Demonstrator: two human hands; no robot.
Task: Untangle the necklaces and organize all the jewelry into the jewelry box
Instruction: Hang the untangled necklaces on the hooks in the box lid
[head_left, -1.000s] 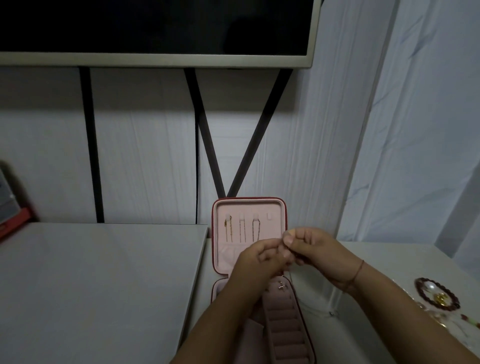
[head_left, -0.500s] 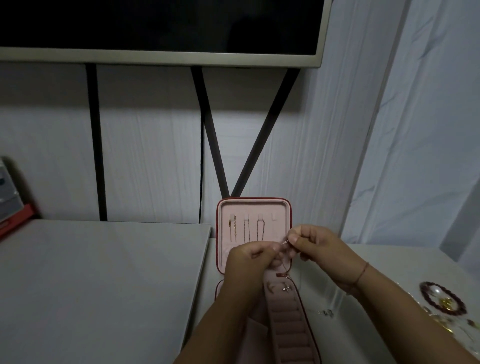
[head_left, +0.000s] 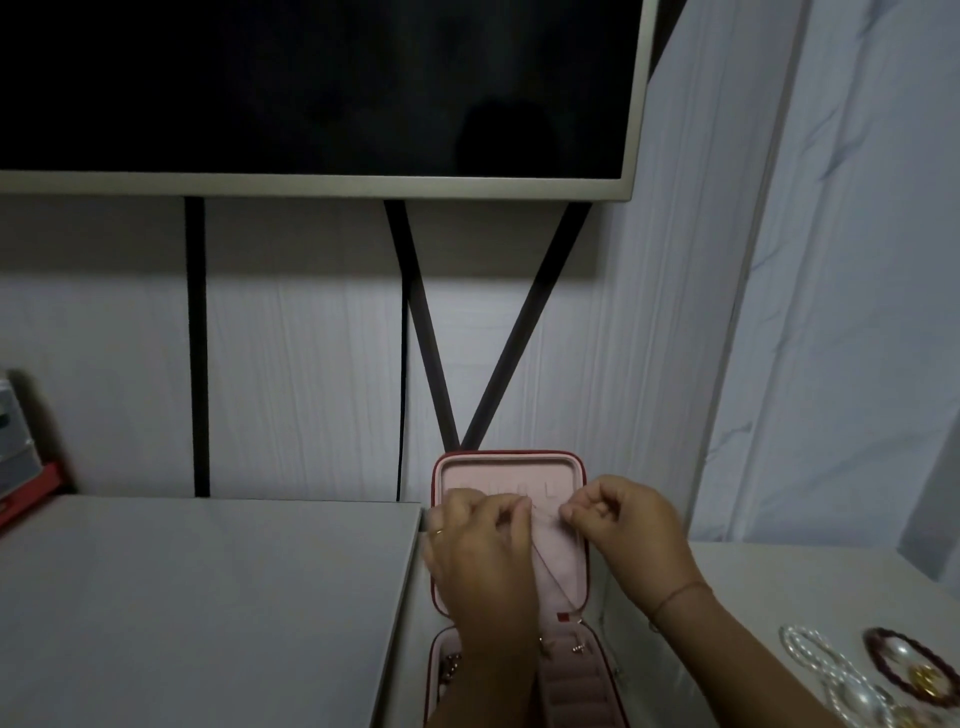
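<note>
My left grip (head_left: 483, 561) is pinched tight on one end of a thin necklace (head_left: 545, 569). The chain hangs down just under my fingers, in front of the open jewelry box (head_left: 511, 460). My right grip (head_left: 623, 530), close beside the left one, is pinched too, and I think it has the other end. The lid behind my grips is too blurry to read. Small earrings (head_left: 576, 647) lie in the box below my grips. Far right of my right grip, pearl bracelets (head_left: 810, 649) and a dark bead bracelet (head_left: 878, 657) wait on the desk (head_left: 753, 587). I think I am only partway.
</note>
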